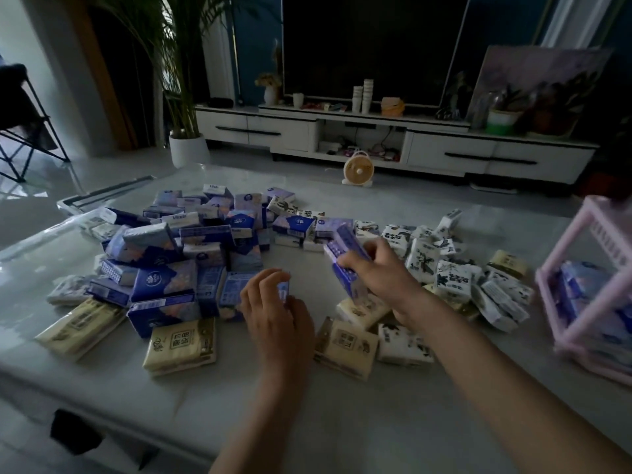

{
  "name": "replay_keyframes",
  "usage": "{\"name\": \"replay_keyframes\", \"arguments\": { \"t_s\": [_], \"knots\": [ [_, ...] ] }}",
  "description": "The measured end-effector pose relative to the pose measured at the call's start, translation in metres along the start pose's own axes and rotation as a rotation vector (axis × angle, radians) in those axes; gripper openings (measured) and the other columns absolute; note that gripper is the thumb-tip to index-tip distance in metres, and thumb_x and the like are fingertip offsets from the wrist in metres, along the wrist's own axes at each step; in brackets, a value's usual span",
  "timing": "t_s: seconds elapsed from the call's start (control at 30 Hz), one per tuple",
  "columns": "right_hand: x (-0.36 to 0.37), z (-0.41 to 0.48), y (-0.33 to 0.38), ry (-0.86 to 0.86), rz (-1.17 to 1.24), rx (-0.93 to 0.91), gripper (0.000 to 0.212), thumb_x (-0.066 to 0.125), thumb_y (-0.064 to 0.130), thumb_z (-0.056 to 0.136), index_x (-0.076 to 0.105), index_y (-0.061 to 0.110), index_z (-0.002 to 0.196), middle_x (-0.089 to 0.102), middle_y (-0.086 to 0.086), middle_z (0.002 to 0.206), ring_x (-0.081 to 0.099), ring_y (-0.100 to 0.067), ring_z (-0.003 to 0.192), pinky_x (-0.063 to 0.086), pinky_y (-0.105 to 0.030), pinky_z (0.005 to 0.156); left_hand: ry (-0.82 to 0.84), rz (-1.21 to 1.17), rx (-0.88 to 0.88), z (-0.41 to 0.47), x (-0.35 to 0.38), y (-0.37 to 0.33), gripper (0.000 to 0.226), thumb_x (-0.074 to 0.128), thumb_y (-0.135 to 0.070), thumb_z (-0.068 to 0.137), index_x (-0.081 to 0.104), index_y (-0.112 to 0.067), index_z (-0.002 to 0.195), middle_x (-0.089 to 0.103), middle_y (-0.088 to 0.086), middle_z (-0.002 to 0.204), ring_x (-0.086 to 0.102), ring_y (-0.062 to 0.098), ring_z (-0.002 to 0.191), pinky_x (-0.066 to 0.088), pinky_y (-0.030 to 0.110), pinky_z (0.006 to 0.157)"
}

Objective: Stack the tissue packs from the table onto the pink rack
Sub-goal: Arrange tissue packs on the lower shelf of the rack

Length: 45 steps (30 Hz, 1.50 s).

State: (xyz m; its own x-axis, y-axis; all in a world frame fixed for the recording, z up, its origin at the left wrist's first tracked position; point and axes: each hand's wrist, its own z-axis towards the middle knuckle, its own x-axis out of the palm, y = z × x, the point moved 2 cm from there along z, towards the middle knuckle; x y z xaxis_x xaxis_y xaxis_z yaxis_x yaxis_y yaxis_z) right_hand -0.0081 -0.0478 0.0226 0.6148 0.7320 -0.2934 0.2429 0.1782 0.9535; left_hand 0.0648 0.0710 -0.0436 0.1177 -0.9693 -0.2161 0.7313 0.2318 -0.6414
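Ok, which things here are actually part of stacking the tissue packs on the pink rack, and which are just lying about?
Part of the job: tissue packs on the table; pink rack; blue pack gripped by the right hand; second pack held by the left hand.

Just lying about: small fan; potted plant; paper cups; television.

Tissue packs (pixel 164 285) heaped loose; pink rack (pixel 563 246) rt, part-filled.

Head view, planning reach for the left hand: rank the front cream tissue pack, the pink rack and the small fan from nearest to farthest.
1. Cream tissue pack, just left of the left hand.
2. Pink rack, on the right edge of the table.
3. Small fan, beyond the table, farthest.
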Motion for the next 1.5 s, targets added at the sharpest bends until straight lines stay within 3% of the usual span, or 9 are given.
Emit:
{"name": "replay_keyframes", "arguments": {
  "t_s": [0.13,0.27,0.37,0.5,0.67,0.93,1.03,1.3,1.5],
  "knots": [
    [-0.054,-0.061,-0.021,0.090,0.471,0.219,0.011,0.055,0.019,0.086,0.060,0.014,0.095,0.065,-0.009,0.081,0.059,-0.019,0.067,0.046,-0.029,0.063,0.070,0.001,0.121,-0.001,-0.006,-0.007,0.025,0.041,-0.014,0.077,0.045,-0.014,0.101,0.058,0.022,0.096,0.042,0.022,0.095,0.028,0.023,0.079],
    [-0.104,-0.116,-0.057,0.002,0.725,0.305,0.016,0.053,0.016,0.082,0.063,0.008,0.091,0.069,-0.010,0.076,0.063,-0.021,0.058,0.052,-0.030,0.053,0.196,0.034,0.211,-0.012,-0.015,-0.022,0.028,0.039,-0.017,0.081,0.049,-0.008,0.105,0.057,0.025,0.103,0.042,0.026,0.097,0.030,0.027,0.081],
    [-0.139,-0.149,-0.083,-0.095,0.777,0.318,0.021,0.056,0.019,0.071,0.061,0.009,0.089,0.067,-0.009,0.071,0.060,-0.023,0.059,0.050,-0.028,0.049,0.281,0.023,0.302,-0.035,-0.026,-0.044,0.032,0.040,-0.019,0.083,0.053,-0.001,0.107,0.056,0.025,0.107,0.044,0.028,0.101,0.029,0.026,0.085],
    [-0.180,-0.172,-0.109,-0.225,0.717,0.301,0.016,0.051,0.018,0.085,0.060,0.009,0.093,0.063,-0.010,0.078,0.054,-0.025,0.071,0.047,-0.033,0.060,0.441,-0.205,0.392,-0.089,-0.017,-0.106,0.025,0.038,-0.030,0.092,0.050,-0.015,0.108,0.050,0.005,0.113,0.048,0.018,0.104,0.039,0.028,0.087],
    [-0.223,-0.190,-0.121,-0.395,0.616,0.263,0.021,0.052,0.021,0.085,0.064,0.008,0.097,0.062,-0.016,0.089,0.053,-0.029,0.085,0.044,-0.039,0.073,0.805,-0.283,0.666,-0.161,0.046,-0.201,0.029,0.045,-0.014,0.078,0.054,-0.021,0.104,0.056,-0.002,0.110,0.050,0.012,0.100,0.038,0.020,0.085],
    [-0.279,-0.214,-0.137,-0.632,0.618,0.228,0.030,0.056,0.021,0.079,0.063,0.009,0.105,0.065,-0.009,0.082,0.058,-0.019,0.073,0.046,-0.031,0.062,0.998,-0.531,0.211,-0.206,0.113,-0.273,0.059,0.042,-0.043,0.079,0.042,-0.014,0.131,0.047,0.001,0.132,0.043,0.008,0.120,0.035,0.019,0.101],
    [-0.284,-0.219,-0.140,-0.605,0.587,0.237,0.030,0.055,0.023,0.081,0.064,0.012,0.107,0.066,-0.007,0.080,0.059,-0.018,0.072,0.047,-0.029,0.061,1.088,-0.574,0.195,-0.212,0.117,-0.273,0.068,0.038,-0.056,0.079,0.034,-0.022,0.137,0.041,-0.007,0.137,0.037,0.001,0.123,0.030,0.014,0.102],
    [-0.282,-0.216,-0.141,-0.621,0.480,0.214,0.022,0.053,0.028,0.089,0.061,0.013,0.102,0.067,-0.005,0.075,0.063,-0.015,0.063,0.054,-0.029,0.053,1.106,-0.598,0.197,-0.213,0.112,-0.277,0.072,0.045,-0.065,0.076,0.028,-0.033,0.138,0.035,-0.016,0.135,0.037,-0.002,0.122,0.035,0.016,0.102],
    [-0.291,-0.207,-0.139,-0.794,0.088,0.191,0.036,0.055,0.044,0.088,0.062,0.010,0.093,0.067,-0.006,0.078,0.066,-0.013,0.059,0.055,-0.029,0.053,0.808,-0.526,0.309,-0.196,0.115,-0.276,0.062,0.063,-0.046,0.073,0.047,-0.017,0.125,0.048,-0.004,0.120,0.046,0.009,0.113,0.043,0.023,0.095]
  ]
}}
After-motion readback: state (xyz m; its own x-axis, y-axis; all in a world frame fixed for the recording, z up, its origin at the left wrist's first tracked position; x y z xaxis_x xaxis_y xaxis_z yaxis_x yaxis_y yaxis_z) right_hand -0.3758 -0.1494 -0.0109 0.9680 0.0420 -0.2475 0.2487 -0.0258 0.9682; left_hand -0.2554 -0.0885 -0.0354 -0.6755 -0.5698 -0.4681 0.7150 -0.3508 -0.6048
